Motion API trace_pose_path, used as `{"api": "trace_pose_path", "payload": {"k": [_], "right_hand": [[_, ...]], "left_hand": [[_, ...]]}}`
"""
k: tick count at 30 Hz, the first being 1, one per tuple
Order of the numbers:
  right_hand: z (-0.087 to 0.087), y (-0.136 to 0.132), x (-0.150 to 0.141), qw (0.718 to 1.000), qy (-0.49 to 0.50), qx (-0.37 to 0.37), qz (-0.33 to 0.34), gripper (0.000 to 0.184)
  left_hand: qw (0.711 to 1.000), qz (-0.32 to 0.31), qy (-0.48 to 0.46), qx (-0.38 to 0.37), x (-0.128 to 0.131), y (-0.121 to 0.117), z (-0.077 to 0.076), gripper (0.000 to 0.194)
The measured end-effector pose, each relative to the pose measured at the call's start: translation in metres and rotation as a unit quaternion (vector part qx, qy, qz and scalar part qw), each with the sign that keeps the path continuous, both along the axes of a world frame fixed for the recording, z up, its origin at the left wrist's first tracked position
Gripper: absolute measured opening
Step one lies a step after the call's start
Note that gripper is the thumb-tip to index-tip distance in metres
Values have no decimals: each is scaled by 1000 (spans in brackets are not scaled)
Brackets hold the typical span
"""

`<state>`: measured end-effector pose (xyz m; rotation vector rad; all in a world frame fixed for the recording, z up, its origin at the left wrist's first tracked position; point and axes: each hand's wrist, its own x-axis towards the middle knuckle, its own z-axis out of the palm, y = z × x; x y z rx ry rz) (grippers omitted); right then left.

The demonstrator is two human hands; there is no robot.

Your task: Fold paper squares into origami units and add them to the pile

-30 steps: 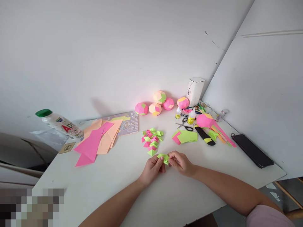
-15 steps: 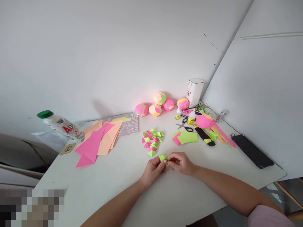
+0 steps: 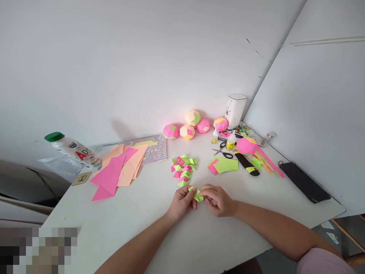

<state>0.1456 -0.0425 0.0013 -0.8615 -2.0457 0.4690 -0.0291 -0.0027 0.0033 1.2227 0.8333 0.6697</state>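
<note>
My left hand (image 3: 179,201) pinches a small folded piece of light green paper (image 3: 197,195) between thumb and fingers, low above the table. From the other side, the bent fingers of my right hand (image 3: 219,199) grip the paper's right edge; the thumb is partly hidden. Just beyond my hands lies a cluster of folded pink and green paper pieces (image 3: 184,169), the nearer ones lined up in a row. Flat green and pink paper pieces (image 3: 226,165) rest to the right of that cluster.
Scissors (image 3: 224,151), two glue bottles (image 3: 230,141), a box cutter (image 3: 246,163) and a black phone-like case (image 3: 303,182) lie to the right. Several paper balls (image 3: 187,132) stand by the wall. Pink and peach sheets (image 3: 110,177) and a white bottle (image 3: 75,150) are left.
The green paper has been turned and opened out between my hands, showing more of its inner folds. My left hand has shifted slightly left, and my right fingers have changed their hold.
</note>
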Motion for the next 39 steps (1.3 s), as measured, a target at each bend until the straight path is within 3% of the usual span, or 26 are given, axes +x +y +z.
{"api": "trace_pose_path", "payload": {"k": [3, 7, 11, 20, 26, 30, 36, 39], "right_hand": [[3, 1, -1, 996, -39, 75, -30, 31], [4, 2, -3, 983, -102, 143, -51, 23], [5, 1, -5, 978, -139, 148, -45, 18], [3, 2, -4, 981, -130, 131, -54, 26], [0, 3, -3, 997, -42, 36, -48, 18], [0, 6, -2, 995, 44, -58, -70, 17], [-4, 9, 0, 950, 122, -263, -112, 16], [-6, 10, 1, 929, 146, -324, -106, 18]], "left_hand": [[1000, -9, -11, -3, -1, 0, 0, 32], [999, -30, -19, 7, -1, 0, -1, 33], [999, -39, 2, 18, 0, -1, -2, 36], [996, -32, 72, 41, 2, -4, 1, 36], [987, -14, 110, 120, 1, -5, 0, 36], [988, -37, 94, 113, 1, -7, 4, 37], [989, -64, 85, 100, 0, -7, 7, 37], [989, -71, 83, 97, -1, -7, 6, 36]]}}
